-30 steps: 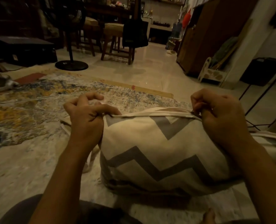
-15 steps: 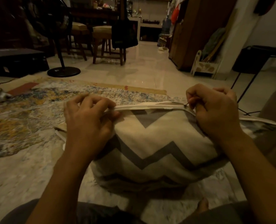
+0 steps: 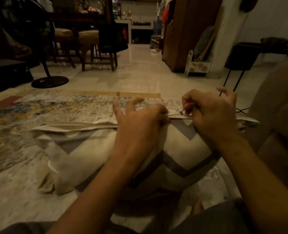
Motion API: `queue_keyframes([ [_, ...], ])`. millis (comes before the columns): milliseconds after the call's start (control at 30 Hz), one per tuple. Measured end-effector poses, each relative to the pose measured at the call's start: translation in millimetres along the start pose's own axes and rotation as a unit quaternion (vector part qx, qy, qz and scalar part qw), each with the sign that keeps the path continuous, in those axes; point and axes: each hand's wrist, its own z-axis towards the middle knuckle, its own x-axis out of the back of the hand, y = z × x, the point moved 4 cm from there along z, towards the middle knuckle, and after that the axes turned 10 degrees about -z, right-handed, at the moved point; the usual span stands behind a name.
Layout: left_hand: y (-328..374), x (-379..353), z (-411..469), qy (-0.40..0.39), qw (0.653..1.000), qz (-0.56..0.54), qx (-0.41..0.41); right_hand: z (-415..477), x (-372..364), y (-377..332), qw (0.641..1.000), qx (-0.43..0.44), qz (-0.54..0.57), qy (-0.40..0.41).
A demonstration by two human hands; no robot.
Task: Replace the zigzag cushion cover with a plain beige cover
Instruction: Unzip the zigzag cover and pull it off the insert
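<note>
Cushion lies on the rug, at its near edge, just ahead of my legs. Its right end is near the sofa. The zigzag cover is on it all round, not yet off.

Right grip: thumb and forefinger clamped on the zip pull, on the top seam toward the cushion's right end. Other fingers lifted clear.

Left grip: just beside the right one, thumb side pinching the seam next to the pull. I judge it is bracing the cloth. The remaining fingers are splayed upward, touching nothing.

The seam left of my hands looks slack, with a flap turned up along it, which reads as unzipped on that stretch. The short run right of the pull looks closed, but the light is dim and I can't be sure.

Pale cloth is bunched on the rug at the cushion's left end. I can't tell whether it is the beige cover or slack from the zigzag one.

Progress, my judgement: early. The zip is largely open and nothing else is done. Left to do: finish the zip, draw the insert out, feed it into the beige cover, and close that.
</note>
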Motion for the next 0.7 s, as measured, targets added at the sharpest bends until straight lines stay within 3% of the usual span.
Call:
queue_keyframes([
  [133, -12.4, 4.9, 4.8, 0.091, 0.995, 0.013, -0.029, -3.7, 2.4, 34.6, 0.998, -0.057, 0.011, 0.003],
  [367, -25.9, 2.1, 17.8, 0.124, 0.991, 0.020, -0.039, -16.0, -2.4, 93.3, 0.977, -0.188, 0.079, 0.068],
  [500, -37.2, -3.1, 17.5, 0.138, 0.989, 0.033, -0.047, -35.9, -26.8, 120.4, 0.937, -0.269, 0.181, 0.130],
  [700, -50.0, -10.3, 23.1, 0.105, 0.994, -0.003, -0.041, -52.5, -46.0, 125.5, 0.869, -0.307, 0.350, 0.165],
])
